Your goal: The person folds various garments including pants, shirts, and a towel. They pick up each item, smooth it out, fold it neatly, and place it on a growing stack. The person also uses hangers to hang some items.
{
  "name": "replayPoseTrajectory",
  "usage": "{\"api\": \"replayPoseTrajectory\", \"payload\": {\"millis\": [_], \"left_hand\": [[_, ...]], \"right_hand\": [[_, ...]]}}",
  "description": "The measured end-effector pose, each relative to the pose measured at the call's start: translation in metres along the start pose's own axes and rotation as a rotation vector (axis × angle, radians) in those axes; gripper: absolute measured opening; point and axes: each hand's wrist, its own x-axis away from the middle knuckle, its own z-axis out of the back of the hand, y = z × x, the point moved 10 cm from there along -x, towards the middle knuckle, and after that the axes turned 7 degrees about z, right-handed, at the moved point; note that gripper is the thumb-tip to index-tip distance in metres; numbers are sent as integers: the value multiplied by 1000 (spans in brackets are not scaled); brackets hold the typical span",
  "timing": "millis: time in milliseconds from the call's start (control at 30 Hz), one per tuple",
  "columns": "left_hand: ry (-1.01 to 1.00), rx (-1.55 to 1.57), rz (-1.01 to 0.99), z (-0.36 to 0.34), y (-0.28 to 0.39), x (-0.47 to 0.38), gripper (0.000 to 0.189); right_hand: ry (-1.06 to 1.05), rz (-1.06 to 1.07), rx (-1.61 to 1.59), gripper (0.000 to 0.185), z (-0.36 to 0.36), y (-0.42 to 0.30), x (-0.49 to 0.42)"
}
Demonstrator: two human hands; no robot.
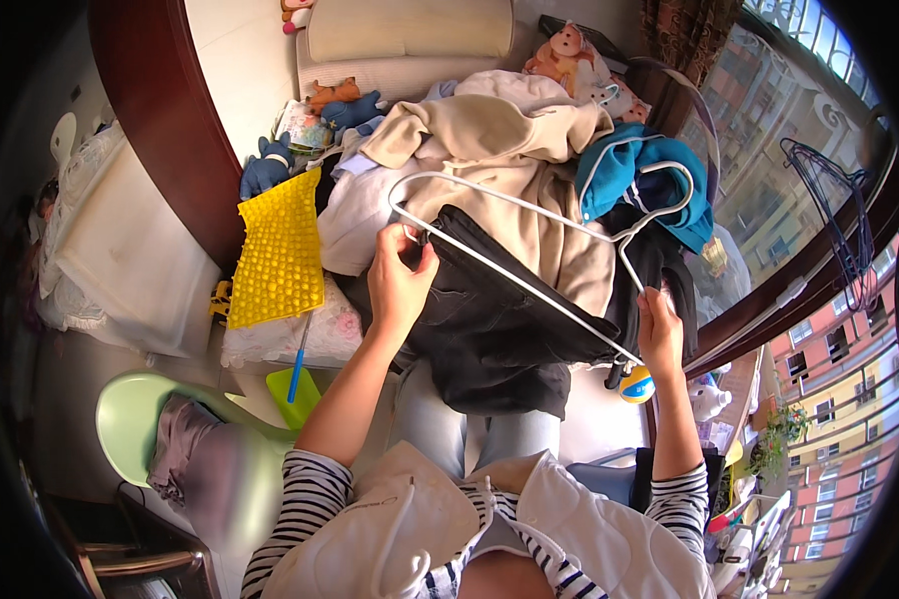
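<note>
A white hanger is held at a slant above the clothes, its hook towards the right. My left hand pinches a dark bit at the edge of a black garment, close to the hanger's left end; whether it also grips the hanger is unclear. My right hand closes around the hanger's right end. Part of the garment lies against the lower bar, and its dark cloth hangs down over my knees. Beige clothing is heaped behind, with a teal garment at its right.
A yellow bumpy mat and a blue plush toy lie left of the heap. A green chair bearing cloth stands at lower left. More hangers hang by the window at right. A small ball sits below my right hand.
</note>
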Motion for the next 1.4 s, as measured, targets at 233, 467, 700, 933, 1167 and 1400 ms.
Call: {"api": "replayPoseTrajectory", "payload": {"millis": [233,467,700,933,1167,1400], "left_hand": [[-102,39,-49,-9,1,1,25],[-388,62,156,-28,-26,-3,18],[-449,497,671,-50,-88,13,14],[-573,211,248,-65,-45,27,16],[-777,270,159,-107,-34,85,23],[-895,251,268,-100,-59,114,23]], "right_hand": [[-57,-122,-7,8,-2,20,34],[-66,-58,-42,15,-7,29,49],[77,-126,-137,17,-19,67,69],[259,-406,-579,19,-30,92,50],[702,-601,-1044,24,-11,115,29],[791,-338,76,10,268,189,-15]]}}
